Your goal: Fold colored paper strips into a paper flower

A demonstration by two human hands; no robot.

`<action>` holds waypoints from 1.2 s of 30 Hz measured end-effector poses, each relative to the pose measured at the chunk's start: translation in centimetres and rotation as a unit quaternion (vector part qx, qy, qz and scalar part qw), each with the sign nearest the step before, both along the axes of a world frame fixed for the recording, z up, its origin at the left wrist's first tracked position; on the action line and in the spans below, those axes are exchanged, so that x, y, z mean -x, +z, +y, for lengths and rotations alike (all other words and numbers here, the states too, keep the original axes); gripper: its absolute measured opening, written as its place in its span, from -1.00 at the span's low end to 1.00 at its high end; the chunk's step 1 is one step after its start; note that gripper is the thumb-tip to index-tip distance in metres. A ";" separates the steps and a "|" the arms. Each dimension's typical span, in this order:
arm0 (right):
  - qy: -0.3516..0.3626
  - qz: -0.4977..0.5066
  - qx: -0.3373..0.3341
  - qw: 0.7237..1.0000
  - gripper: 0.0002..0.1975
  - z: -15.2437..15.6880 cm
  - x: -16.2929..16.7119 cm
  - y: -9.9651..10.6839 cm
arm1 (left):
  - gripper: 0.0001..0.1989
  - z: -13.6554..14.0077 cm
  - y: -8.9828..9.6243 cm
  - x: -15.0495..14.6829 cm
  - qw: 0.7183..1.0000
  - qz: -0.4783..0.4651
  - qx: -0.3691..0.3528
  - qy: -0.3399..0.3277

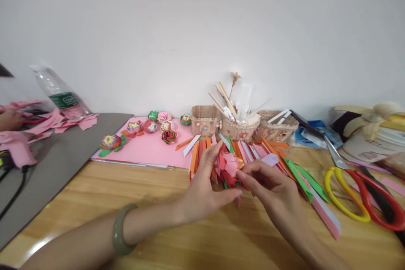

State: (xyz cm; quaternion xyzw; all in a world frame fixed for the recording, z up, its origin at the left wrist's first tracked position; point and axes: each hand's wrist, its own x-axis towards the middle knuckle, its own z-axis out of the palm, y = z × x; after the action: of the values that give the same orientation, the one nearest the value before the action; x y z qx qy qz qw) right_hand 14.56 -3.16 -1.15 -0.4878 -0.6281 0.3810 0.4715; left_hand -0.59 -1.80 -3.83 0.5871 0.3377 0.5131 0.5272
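Observation:
Between my two hands is a pink and red folded paper flower (230, 164) with bits of green below it. My left hand (207, 187) curves round its left side, thumb stretched under it and fingers behind. With thumb and fingertips pressed together, my right hand (268, 183) pinches the flower's right edge. Just behind lie folded paper strips (194, 158) in orange, white, pink and purple, partly hidden by my hands. Green folded strips (303, 177) and a long pink strip (327, 217) rest to the right of my right hand.
Scissors (346, 190) with yellow and red handles lie at right. Small woven baskets (205, 120) line the wall. Finished paper flowers (134, 127) sit on pink paper (148, 152). At far left are a bottle (65, 97), a pink glue gun (17, 149) and another person's hand (9, 120).

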 end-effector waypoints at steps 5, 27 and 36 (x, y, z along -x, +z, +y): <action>0.010 -0.029 -0.017 0.999 -0.80 0.0 0.0 -0.1 | -0.40 -0.2 0.2 0.2 0.999 0.019 -0.033 -0.013; 0.019 -0.011 0.007 1.000 -0.80 0.2 0.3 -0.7 | -0.54 -0.1 -0.4 0.8 0.985 0.135 -0.109 0.006; 0.025 0.014 0.015 0.999 -0.81 0.1 0.2 -0.5 | -0.38 -0.1 -0.3 0.8 0.968 0.205 -0.141 0.021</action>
State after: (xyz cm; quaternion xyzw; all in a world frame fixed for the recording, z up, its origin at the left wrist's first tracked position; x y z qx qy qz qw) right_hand 14.32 -3.01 -1.68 -0.4734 -0.6275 0.4091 0.4634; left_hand -1.34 -1.95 -4.15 0.7410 0.3747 0.4356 0.3476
